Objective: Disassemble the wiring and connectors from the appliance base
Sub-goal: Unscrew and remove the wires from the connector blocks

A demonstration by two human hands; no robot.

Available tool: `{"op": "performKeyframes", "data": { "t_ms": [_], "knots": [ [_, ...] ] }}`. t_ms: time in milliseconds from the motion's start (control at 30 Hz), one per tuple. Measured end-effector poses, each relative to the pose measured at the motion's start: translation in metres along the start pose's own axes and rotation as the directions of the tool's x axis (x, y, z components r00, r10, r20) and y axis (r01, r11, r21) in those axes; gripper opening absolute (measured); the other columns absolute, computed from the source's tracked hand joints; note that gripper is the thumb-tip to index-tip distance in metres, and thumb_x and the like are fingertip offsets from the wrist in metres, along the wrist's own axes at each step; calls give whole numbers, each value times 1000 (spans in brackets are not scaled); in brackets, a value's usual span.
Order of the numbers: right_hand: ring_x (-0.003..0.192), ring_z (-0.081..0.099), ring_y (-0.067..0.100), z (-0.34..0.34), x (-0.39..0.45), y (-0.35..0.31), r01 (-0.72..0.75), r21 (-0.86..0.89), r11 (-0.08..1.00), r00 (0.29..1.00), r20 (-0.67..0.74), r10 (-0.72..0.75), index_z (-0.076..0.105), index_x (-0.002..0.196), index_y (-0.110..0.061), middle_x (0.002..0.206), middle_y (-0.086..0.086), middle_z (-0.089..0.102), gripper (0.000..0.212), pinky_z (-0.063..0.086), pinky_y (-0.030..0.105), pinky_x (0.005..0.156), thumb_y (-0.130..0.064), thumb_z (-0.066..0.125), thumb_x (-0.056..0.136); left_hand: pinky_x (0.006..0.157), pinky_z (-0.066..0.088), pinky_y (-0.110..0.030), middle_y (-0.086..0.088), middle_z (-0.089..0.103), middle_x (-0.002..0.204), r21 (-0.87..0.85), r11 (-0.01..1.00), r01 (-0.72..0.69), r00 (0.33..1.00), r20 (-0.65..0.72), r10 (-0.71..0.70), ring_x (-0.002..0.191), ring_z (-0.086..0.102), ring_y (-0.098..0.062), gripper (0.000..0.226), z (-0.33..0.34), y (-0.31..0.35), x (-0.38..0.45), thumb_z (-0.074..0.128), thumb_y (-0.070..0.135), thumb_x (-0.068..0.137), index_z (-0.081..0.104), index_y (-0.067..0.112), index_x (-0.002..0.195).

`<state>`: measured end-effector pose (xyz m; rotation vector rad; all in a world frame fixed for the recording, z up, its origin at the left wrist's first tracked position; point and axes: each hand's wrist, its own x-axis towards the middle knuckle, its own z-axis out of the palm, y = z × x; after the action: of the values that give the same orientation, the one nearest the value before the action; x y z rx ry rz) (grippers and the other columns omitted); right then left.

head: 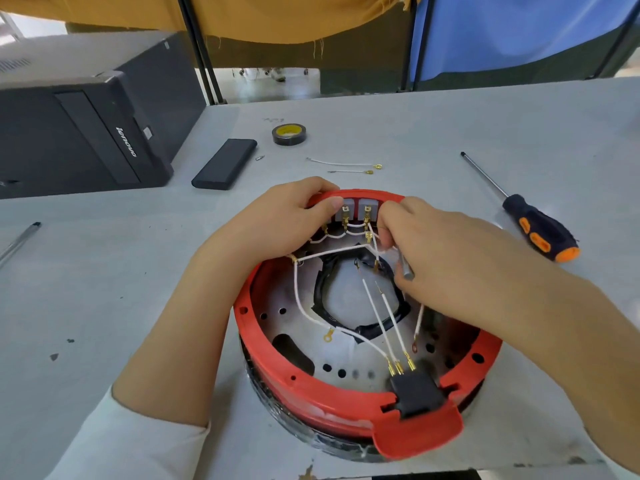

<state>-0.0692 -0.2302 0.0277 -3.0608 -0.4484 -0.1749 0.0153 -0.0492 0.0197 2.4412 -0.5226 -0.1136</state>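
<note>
Appliance base [311,386] sits centre frame on the bench [415,133]. Left hand [277,220] grips its far rim, steadying it; right hand [433,244] pinches a white wire [372,237] at the grey connectors [367,206], apparently to pull it free.

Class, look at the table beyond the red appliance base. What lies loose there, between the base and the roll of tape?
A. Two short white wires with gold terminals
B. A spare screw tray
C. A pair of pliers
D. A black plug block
A: two short white wires with gold terminals lie side by side on the table, between the red appliance base and the roll of tape.
</note>
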Motion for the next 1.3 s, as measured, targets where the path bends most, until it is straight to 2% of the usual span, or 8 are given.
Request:
{"op": "performKeyframes", "data": {
  "t_ms": [233, 333, 533, 700, 800, 900, 1100, 1300],
  "knots": [
    [62, 45, 8, 2, -18, 0, 62, 143, 988, 992, 98, -76, 26, 85, -33, 85, -9, 38, 40, 44, 34, 57, -6, 52, 73, 73, 42, -11, 15, 64, 99, -21, 1000, -11, 1000, 6, 11, 87, 59, 2, 23, 1, -1, -1, 53, 45, 90, 58, 37, 111],
    [67, 45, 6, 0, -18, 0, 72, 206, 976, 979, 175, -109, 25, 82, -37, 84, -14, 38, 40, 44, 32, 62, -11, 54, 74, 72, 44, -9, 20, 63, 99, -16, 999, -44, 998, 37, 44, 85, 58, 8, 43, -1, 2, -4, 65, 55, 76, 56, 38, 115],
    [74, 47, 2, -12, -10, 11, 93, 306, 947, 996, -20, -91, 33, 85, -40, 84, -19, 44, 37, 41, 26, 60, -16, 59, 74, 82, 44, -14, 18, 61, 107, 38, 996, -80, 995, 58, 78, 96, 57, -1, 68, -1, 3, -7, 74, 60, 62, 52, 35, 121],
    [65, 50, 0, -8, 2, 24, 104, 318, 942, 994, -60, -89, 39, 81, -43, 80, -33, 49, 18, 41, 30, 51, -44, 45, 65, 89, 48, -29, 16, 62, 108, 29, 996, -85, 994, 68, 83, 98, 58, -3, 73, -1, 4, -8, 77, 59, 58, 52, 34, 122],
    [50, 50, 8, 4, 5, 28, 85, 345, 935, 996, -47, -73, 45, 77, -45, 66, -16, 54, 18, 51, 38, 52, -37, 56, 66, 89, 48, -28, 16, 62, 107, 18, 996, -89, 994, 71, 87, 98, 57, -3, 71, -2, 4, -9, 78, 58, 59, 52, 34, 121],
    [54, 54, 8, 1, 5, 29, 82, 330, 940, 996, -9, -84, 47, 77, -45, 71, -19, 58, 25, 52, 38, 54, -28, 64, 70, 87, 48, -27, 16, 62, 107, 19, 995, -97, 993, 70, 95, 97, 57, -2, 71, -2, 4, -10, 77, 59, 59, 52, 34, 120],
    [63, 52, -9, -20, -4, 24, 153, 378, 913, 958, 171, -231, 45, 74, -35, 67, -35, 55, 26, 39, 8, 60, -28, 70, 79, 87, 50, -30, 15, 62, 106, 20, 995, -95, 993, 71, 93, 97, 58, -4, 73, -1, 4, -10, 77, 62, 56, 52, 35, 119],
    [64, 49, -8, -20, -4, 22, 161, 339, 927, 958, 170, -229, 44, 76, -35, 70, -38, 51, 22, 38, 9, 60, -32, 65, 85, 85, 50, -26, 17, 62, 106, 24, 995, -94, 994, 67, 92, 96, 58, -2, 75, -2, 5, -10, 69, 70, 55, 52, 36, 119]
  ]
}}
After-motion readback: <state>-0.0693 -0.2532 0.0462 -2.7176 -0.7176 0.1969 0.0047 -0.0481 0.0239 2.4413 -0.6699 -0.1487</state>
